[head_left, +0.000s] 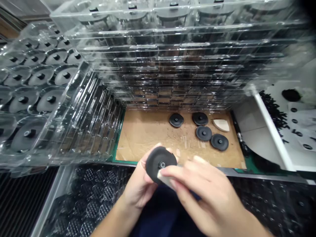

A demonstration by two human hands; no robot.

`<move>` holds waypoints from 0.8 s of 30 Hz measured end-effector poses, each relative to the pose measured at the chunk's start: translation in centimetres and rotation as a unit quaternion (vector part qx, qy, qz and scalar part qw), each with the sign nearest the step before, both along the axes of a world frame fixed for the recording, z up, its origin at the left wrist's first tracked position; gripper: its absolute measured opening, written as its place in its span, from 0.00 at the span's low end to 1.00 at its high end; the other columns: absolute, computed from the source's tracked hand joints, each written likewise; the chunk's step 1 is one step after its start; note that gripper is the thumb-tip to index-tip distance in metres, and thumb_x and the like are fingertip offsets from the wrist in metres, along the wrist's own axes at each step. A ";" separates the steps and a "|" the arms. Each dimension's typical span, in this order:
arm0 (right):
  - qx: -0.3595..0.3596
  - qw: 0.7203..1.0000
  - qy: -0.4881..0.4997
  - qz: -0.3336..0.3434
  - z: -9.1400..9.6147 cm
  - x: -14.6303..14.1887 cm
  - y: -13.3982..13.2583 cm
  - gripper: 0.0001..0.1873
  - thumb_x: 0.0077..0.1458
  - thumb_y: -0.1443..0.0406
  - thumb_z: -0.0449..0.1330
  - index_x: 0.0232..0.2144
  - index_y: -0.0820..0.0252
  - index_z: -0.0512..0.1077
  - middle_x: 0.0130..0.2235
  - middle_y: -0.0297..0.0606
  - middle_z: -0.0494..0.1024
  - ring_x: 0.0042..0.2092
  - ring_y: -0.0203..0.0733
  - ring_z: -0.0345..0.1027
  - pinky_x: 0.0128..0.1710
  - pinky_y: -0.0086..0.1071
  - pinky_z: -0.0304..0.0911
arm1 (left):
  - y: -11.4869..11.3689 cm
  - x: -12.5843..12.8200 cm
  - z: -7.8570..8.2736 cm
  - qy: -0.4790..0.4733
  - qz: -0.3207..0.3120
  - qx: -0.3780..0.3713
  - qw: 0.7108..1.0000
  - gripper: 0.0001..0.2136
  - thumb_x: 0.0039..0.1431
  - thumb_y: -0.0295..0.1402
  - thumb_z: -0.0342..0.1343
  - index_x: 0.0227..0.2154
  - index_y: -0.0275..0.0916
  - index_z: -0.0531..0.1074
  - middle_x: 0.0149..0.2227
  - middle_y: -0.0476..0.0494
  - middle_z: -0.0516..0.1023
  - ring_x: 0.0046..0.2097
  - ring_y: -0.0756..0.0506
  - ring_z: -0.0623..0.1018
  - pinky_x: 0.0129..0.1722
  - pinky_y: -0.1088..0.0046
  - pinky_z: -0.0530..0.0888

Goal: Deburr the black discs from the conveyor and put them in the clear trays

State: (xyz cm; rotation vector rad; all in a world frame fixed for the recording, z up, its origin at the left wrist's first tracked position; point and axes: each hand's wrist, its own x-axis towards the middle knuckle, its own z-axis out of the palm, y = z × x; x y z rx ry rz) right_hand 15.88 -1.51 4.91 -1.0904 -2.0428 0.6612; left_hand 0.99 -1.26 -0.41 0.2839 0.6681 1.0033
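My left hand (139, 186) is closed round a black round disc (159, 161) with a small metal hub in its middle, held up over the near edge of the bench. My right hand (199, 191) is pinched on a thin pale flat tool (166, 180) whose end touches the disc's lower edge. Several more black discs (203, 133) lie on the brown cardboard mat (145, 138) beyond my hands, next to a pale wedge-shaped piece (221, 124).
Tall stacks of clear plastic trays (172, 69) loaded with discs wall in the back, and another stack (41, 98) the left. A white divider (270, 128) at the right separates a bin of small black parts (274, 112). Dark perforated trays (93, 197) lie below the bench edge.
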 end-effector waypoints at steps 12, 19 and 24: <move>0.003 0.999 0.003 -0.054 -2.8 1.9 4.3 0.13 0.63 0.70 0.51 0.41 0.57 0.76 0.33 0.34 0.79 0.33 0.37 0.68 0.36 0.33 0.58 | -0.5 -0.3 0.1 -0.054 -0.021 -0.015 0.998 0.25 0.40 0.37 0.71 0.45 0.42 0.76 0.47 0.44 0.81 0.43 0.45 0.81 0.43 0.76 0.74; -0.270 0.956 0.021 -0.113 -10.3 3.5 -1.8 0.13 0.60 0.60 0.54 0.39 0.54 0.79 0.34 0.36 0.81 0.34 0.41 0.75 0.32 0.31 0.68 | -0.2 -0.8 -0.6 -0.081 -0.034 -0.023 0.996 0.22 0.45 0.30 0.68 0.46 0.45 0.76 0.46 0.48 0.82 0.47 0.45 0.80 0.46 0.76 0.74; -0.234 0.951 0.023 -0.201 -7.2 4.8 -1.7 0.11 0.61 0.61 0.56 0.41 0.54 0.77 0.41 0.36 0.81 0.41 0.42 0.75 0.37 0.31 0.69 | 0.1 -0.3 -0.1 -0.096 -0.064 -0.007 0.993 0.21 0.45 0.32 0.68 0.46 0.44 0.76 0.45 0.49 0.82 0.46 0.44 0.80 0.47 0.75 0.74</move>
